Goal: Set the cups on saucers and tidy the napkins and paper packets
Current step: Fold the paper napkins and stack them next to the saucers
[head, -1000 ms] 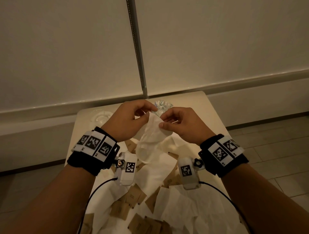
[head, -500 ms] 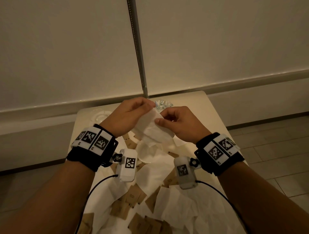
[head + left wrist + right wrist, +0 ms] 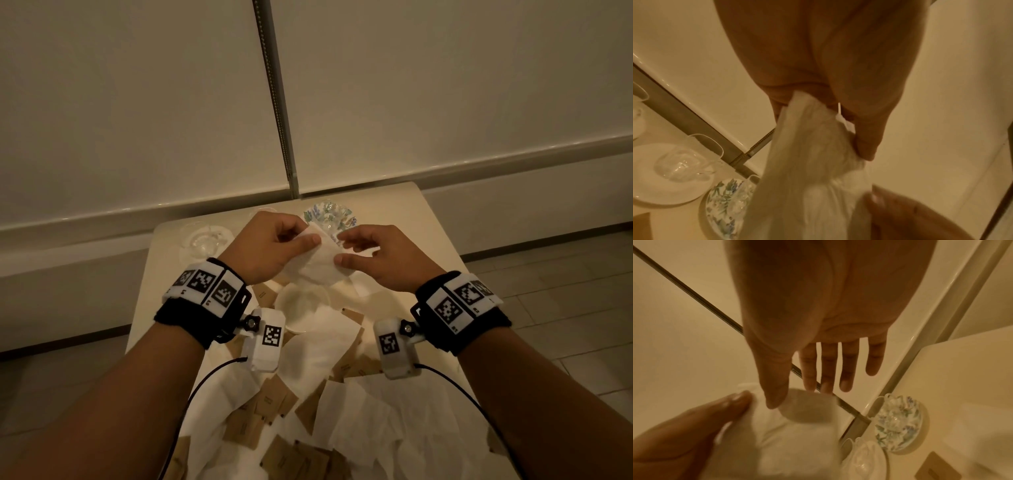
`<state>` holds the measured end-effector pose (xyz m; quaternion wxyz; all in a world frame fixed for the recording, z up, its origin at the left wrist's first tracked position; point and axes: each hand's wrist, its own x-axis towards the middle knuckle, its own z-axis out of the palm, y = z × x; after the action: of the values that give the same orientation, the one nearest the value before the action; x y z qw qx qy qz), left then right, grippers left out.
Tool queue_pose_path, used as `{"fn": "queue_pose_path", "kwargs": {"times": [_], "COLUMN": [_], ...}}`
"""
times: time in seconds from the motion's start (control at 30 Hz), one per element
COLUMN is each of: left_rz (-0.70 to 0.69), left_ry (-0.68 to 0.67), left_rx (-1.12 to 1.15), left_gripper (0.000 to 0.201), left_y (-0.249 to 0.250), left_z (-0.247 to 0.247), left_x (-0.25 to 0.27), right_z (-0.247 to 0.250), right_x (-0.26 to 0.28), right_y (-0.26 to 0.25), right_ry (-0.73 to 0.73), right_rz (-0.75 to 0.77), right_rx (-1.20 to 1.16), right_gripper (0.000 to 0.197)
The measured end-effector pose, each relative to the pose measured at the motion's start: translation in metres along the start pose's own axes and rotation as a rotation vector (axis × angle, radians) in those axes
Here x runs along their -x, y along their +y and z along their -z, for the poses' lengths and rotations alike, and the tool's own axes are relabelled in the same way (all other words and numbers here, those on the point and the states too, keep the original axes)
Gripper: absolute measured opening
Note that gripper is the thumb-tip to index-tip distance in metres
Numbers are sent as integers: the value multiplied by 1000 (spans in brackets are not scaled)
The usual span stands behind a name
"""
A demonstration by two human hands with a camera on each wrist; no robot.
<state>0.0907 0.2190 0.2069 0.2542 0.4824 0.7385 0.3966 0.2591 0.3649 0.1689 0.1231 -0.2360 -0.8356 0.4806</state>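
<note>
Both hands are up over the table (image 3: pixel 424 222), sharing one white napkin (image 3: pixel 318 265). The left hand (image 3: pixel 270 246) pinches it between curled fingers and thumb; the right hand (image 3: pixel 380 255), at its three o'clock, fingers nearly straight, holds the edge with its thumb.

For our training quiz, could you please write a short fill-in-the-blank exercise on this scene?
1. Both hands hold a white paper ___ above the table.
2. The clear glass cup stands on a plain ___ saucer.
3. Brown paper packets lie scattered on the ___.

Missing words: napkin; white; table
</note>
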Motion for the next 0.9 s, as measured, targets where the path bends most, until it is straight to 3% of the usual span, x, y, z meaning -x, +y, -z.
{"fn": "queue_pose_path", "kwargs": {"times": [0.13,0.27,0.47,0.73,0.8,0.9], "left_rz": [-4,4,9,40,43,41], "left_ry": [-15,17,-29,50,49,27], "left_rx": [19,-20,-53,-4,46,99], "left_gripper": [10,16,4,33,25,11], "left_y": [0,-5,-2,-9,-4,0], "left_z": [-9,-4,-8,-17,-24,-35], "left_x": [-3,-4,-7,-18,-24,-37], "right_z": [-7,1,3,16,17,20], "right_x": [-5,0,1,3,0,-7], "right_y": [-9,4,6,20,23,27], "right_ry": [-28,-43,-101,-36,-10,54], "right_rz": [69,25,18,-64,-76,-35], "right_rx": [-26,3,29,8,-63,-76], "right_gripper": [12,13,19,16,33,9]}}
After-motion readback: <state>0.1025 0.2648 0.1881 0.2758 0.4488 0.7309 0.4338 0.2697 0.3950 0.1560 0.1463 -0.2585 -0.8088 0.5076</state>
